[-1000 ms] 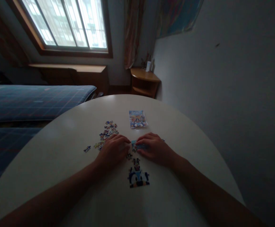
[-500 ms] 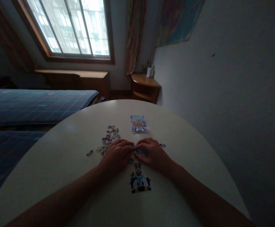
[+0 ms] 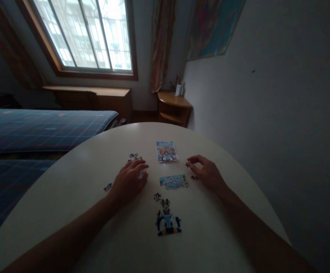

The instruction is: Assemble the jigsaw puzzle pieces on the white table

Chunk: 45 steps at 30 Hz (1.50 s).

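My left hand (image 3: 130, 176) lies palm down over the heap of loose puzzle pieces (image 3: 135, 156) on the round white table (image 3: 96, 159), fingers curled on the pieces. My right hand (image 3: 204, 171) pinches a small puzzle piece (image 3: 186, 164) at its fingertips, to the right of a joined light-blue strip of puzzle (image 3: 174, 181). Nearer me sits a joined blue-and-white puzzle section (image 3: 168, 223), with a few small bits (image 3: 161, 198) just above it. Beyond the strip lies a printed reference picture (image 3: 167, 151).
One stray piece (image 3: 107, 186) rests left of my left hand and another (image 3: 194, 177) by my right. A bed with a blue plaid cover (image 3: 39, 125) is at the left, a wooden corner shelf (image 3: 172, 104) and a window (image 3: 88, 34) lie beyond.
Both hands have parted from the light-blue strip, which now lies uncovered. My left hand slid left onto the loose pieces; my right hand went right and pinched a small piece.
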{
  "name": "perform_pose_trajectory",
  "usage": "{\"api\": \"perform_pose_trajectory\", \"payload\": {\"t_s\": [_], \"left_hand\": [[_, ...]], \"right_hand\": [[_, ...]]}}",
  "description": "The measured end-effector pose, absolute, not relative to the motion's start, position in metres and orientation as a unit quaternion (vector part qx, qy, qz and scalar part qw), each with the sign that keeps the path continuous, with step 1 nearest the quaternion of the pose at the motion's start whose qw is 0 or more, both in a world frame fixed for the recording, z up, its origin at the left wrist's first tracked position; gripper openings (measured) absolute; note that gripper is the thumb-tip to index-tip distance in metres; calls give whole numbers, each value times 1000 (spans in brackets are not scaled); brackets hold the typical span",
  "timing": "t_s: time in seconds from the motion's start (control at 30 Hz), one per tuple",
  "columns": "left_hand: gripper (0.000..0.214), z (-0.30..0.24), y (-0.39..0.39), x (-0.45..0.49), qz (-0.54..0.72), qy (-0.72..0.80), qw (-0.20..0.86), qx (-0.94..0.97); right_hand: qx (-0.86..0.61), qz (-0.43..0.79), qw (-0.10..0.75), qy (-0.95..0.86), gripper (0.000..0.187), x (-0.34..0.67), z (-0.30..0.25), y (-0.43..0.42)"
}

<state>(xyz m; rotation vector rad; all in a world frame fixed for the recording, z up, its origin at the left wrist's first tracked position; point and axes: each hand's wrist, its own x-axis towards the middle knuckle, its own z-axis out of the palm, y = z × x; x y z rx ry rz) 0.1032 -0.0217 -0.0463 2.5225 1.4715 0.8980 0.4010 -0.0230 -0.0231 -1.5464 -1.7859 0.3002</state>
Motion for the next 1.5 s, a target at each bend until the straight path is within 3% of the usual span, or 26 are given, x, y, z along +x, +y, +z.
{"api": "perform_pose_trajectory", "payload": {"t_s": [0.27, 0.9, 1.13, 1.27, 1.5], "left_hand": [[26, -40, 18, 63, 273, 574, 10, 772], [53, -39, 40, 46, 253, 638, 115, 718], [27, 2, 32, 21, 89, 661, 143, 731], [28, 27, 19, 12, -70, 679, 139, 717], [29, 31, 9, 8, -149, 638, 252, 712]], "right_hand": [[-642, 145, 323, -680, 18, 415, -38, -15], [-644, 127, 288, -697, 23, 415, -39, -14], [-664, 137, 287, -677, 24, 411, -39, -12], [-660, 132, 286, -682, 25, 411, -41, -10], [-660, 133, 288, -681, 29, 412, -42, -9]]}}
